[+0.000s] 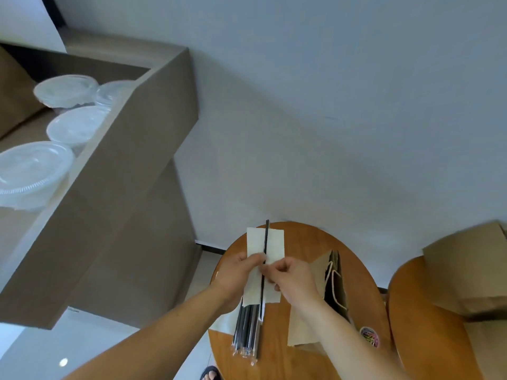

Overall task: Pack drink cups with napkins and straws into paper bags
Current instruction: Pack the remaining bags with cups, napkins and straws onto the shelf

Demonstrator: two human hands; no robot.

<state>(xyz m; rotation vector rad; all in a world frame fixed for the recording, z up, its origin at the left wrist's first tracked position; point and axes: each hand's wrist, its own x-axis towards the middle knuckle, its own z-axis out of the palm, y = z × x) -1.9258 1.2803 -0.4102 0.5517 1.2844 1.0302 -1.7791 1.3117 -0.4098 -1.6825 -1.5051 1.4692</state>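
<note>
Left hand [241,270] pinches napkin [274,242]; fingers curled | right hand [293,275] pinches black straw [265,239] against napkin

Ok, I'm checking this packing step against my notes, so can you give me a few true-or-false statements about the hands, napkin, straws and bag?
1. The left hand and right hand both grip the white paper napkin, with a thin black straw lying along it. True.
2. The brown paper bag with white cord handles stands upright and open. False: it lies flat on the round wooden table, right of the hands.
3. A bundle of wrapped black straws lies on the table below the hands. True.
4. The clear plastic lidded containers sit on the table. False: they sit on the brown shelf at left.
</note>
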